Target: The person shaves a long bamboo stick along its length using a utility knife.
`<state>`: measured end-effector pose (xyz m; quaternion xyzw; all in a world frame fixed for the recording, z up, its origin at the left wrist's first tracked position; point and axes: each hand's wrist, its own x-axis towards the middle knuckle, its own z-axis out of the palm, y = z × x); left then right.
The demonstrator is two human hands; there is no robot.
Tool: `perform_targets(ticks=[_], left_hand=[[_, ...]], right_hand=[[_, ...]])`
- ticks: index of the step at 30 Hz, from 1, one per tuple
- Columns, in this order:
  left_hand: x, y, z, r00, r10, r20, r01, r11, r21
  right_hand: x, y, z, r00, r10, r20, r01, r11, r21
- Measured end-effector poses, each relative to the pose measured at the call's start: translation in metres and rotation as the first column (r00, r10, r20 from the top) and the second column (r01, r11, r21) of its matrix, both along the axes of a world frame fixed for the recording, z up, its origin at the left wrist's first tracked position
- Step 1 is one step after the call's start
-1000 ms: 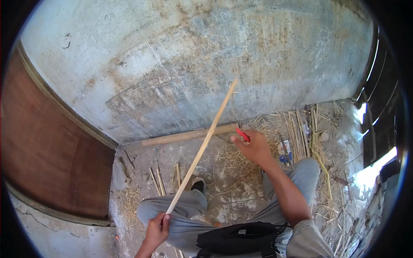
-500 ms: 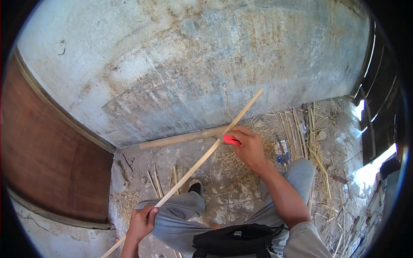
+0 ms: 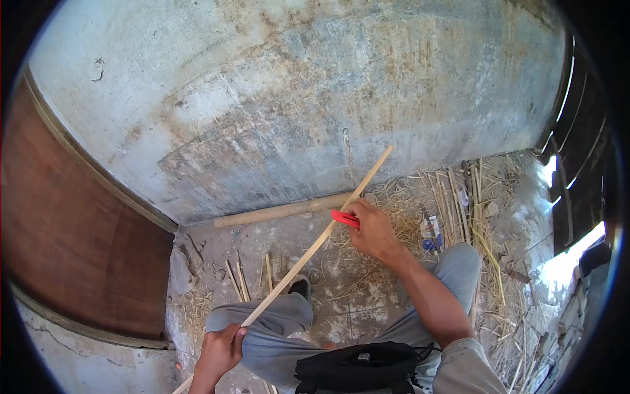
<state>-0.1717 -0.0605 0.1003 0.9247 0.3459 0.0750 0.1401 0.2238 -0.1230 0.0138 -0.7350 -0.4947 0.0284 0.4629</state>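
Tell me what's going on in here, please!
Someone is working on a long, thin stick. The left hand grips it lower down, and the right hand has a small red tool up against it, nearer the far end. Loose strawlike scraps lie on the floor, and a pole lies along the wall.

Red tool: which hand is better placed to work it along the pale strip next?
Right, probably. The right hand holds the red tool at the pale strip; the left hand holds the strip lower down, nearer the body, so it seems better placed for steadying.
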Motion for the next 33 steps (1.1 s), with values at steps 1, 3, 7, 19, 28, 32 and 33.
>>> perform_targets(ticks=[1,3,7,19,28,32,33], left_hand=[[0.000,0.000,0.001,1.000,0.002,0.004,-0.002,1.000,-0.004],[-0.001,0.001,0.003,1.000,0.006,0.009,-0.006,1.000,-0.008],[-0.002,0.005,0.005,1.000,0.003,-0.022,-0.003,1.000,-0.014],[-0.003,0.016,0.017,0.999,0.029,-0.035,-0.033,0.995,-0.098],[-0.002,0.016,0.011,0.998,0.063,0.000,-0.062,0.992,-0.107],[-0.001,0.016,0.011,0.998,0.056,0.035,-0.052,0.992,-0.118],[0.000,0.015,0.013,0.998,0.057,0.036,-0.052,0.992,-0.118]], right_hand=[[0.000,0.001,-0.001,1.000,0.002,0.000,-0.002,1.000,0.000],[0.000,0.003,-0.004,1.000,0.009,0.001,-0.009,1.000,-0.013],[0.001,0.004,-0.005,1.000,0.020,-0.013,-0.020,1.000,0.000],[0.005,0.006,-0.012,0.994,0.095,-0.046,-0.090,0.992,0.089],[-0.007,0.001,0.004,0.999,-0.028,-0.035,0.035,0.975,0.217],[-0.003,0.004,-0.002,0.997,-0.074,-0.007,0.073,0.961,0.267],[-0.004,0.004,-0.001,0.997,-0.074,-0.037,0.082,0.955,0.285]])
